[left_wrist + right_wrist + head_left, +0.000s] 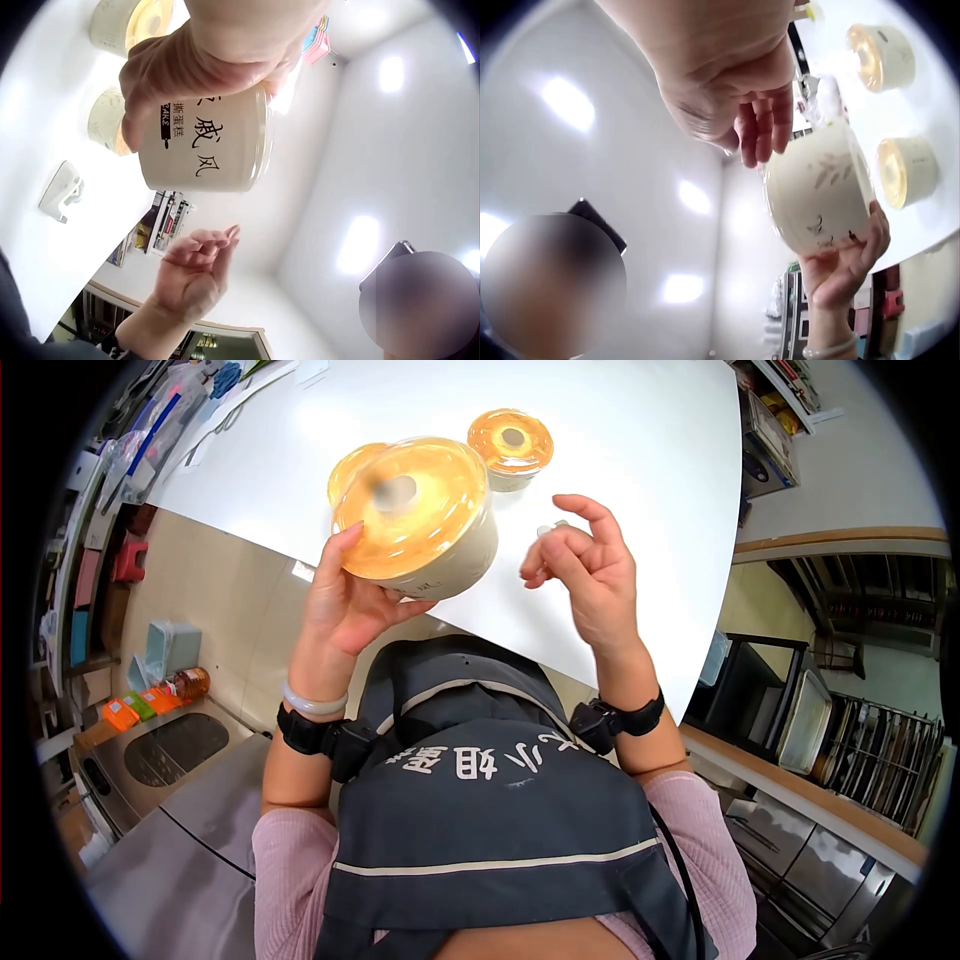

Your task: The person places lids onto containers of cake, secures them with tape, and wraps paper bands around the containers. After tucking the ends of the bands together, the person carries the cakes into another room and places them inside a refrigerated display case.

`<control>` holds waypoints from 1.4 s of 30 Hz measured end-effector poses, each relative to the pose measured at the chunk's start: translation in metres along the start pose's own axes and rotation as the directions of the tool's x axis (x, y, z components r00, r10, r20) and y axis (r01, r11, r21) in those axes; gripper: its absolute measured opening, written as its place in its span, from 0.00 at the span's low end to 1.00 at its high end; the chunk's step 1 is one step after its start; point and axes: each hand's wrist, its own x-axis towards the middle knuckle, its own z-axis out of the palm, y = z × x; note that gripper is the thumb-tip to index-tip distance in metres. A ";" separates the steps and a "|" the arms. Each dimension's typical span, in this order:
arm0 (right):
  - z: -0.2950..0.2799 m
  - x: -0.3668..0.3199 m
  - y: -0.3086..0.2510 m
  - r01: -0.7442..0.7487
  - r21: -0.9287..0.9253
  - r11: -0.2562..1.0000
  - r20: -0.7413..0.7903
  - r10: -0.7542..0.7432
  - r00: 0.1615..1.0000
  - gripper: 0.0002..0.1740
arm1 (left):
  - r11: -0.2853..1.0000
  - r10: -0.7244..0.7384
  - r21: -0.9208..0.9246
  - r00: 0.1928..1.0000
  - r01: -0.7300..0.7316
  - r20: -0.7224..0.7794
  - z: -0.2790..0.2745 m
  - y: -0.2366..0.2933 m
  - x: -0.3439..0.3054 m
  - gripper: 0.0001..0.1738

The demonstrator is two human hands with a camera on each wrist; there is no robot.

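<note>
The left hand [350, 605] grips a large round cream-coloured paper tub [465, 560] with a clear domed lid [420, 510], its digits curled round the side and one of them at the lid's edge. The tub is raised near the near edge of the white table [640, 420], tilted so that the golden cake-like top, pale at its centre, shows to the head view. Dark lettering and a leaf print mark its wall.

The right hand [595, 575] is apart from the tub and from the left hand, to the right of both; it holds nothing, its fingers loosely bent and the index finger raised.

On the table, a smaller cream tub with an orange-gold top [510, 450] stands upright, farther from the near edge than the raised tub. Another gold-topped tub [350, 468] stands to its left, mostly hidden behind the raised one in the head view. A small white plastic object [64, 191] lies on the table, mostly hidden by the right hand in the head view.

Clear plastic bags [165, 435] lie by the table's left end. A metal sink [175, 748] is below at the left.
</note>
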 end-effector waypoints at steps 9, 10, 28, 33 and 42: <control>0.024 0.004 0.014 -0.116 -0.013 0.993 -0.113 0.113 0.987 0.21 | 0.994 0.058 0.091 0.998 -0.060 0.022 0.009 -0.009 0.000 0.37; 0.024 0.006 0.013 -0.117 -0.013 0.993 -0.114 0.114 0.987 0.21 | 0.990 0.073 0.121 0.997 -0.074 0.015 0.008 -0.010 0.000 0.37; -0.151 -0.001 0.113 -0.366 -0.834 0.413 -0.411 -0.022 0.911 0.15 | 0.999 0.018 0.033 0.993 -0.022 0.116 -0.012 -0.012 -0.003 0.41; -0.190 -0.011 0.143 -0.272 -0.952 0.140 -0.273 0.012 0.962 0.17 | 0.999 0.015 0.031 0.994 -0.019 0.106 -0.017 -0.013 -0.003 0.41; -0.171 0.015 0.132 -0.719 -0.454 0.526 -0.564 0.455 0.689 0.15 | 0.999 -0.006 0.040 0.990 0.000 0.140 -0.033 -0.014 -0.001 0.42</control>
